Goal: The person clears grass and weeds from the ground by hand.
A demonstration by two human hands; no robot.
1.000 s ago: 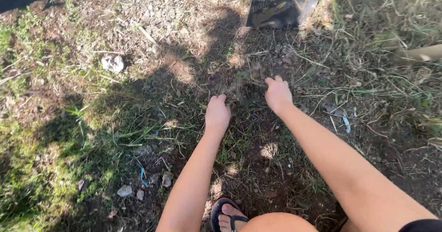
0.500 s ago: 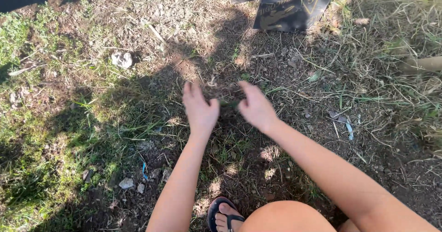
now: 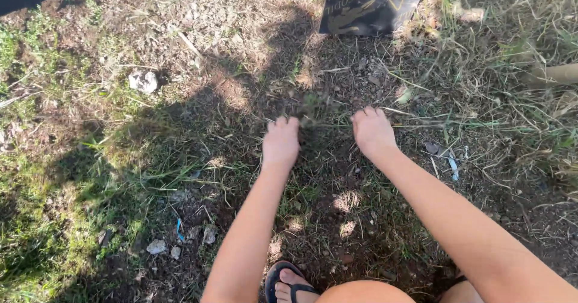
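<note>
Gripping dry grass [image 3: 325,117] (both hands [image 3: 281,142] down)

The ground [image 3: 337,219] is made up of dark, crumbly, matt soil, overlaid with dry, straw-like stalks [image 3: 481,98] and patches of soft green grass [image 3: 36,231]. A pale, rough stone [image 3: 143,81] and smaller chalky pebbles [image 3: 158,246] are seen among it. A black sheet [image 3: 367,5] looks smooth and faintly glossy, like plastic, and the dark sandal [image 3: 283,279] looks rubbery.
</note>
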